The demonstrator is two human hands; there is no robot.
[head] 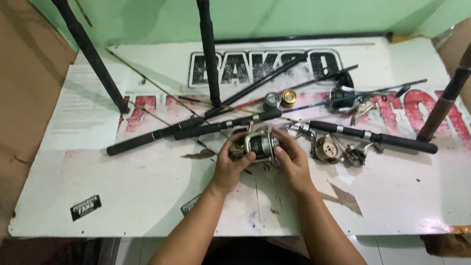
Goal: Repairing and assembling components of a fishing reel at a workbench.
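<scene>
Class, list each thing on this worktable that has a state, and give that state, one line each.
Silver fishing reel: held off the board.
Left hand: gripping the reel.
Right hand: gripping the reel.
Second reel: lying on the board.
Black rod: lying flat.

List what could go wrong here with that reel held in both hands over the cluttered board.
1. The silver fishing reel is held above the white board by the left hand and right hand; a slip could drop it onto the rods.
2. The second reel and the black rod handle lie close to the right hand; an elbow move may knock them.
3. The small round spools could roll off.
</scene>
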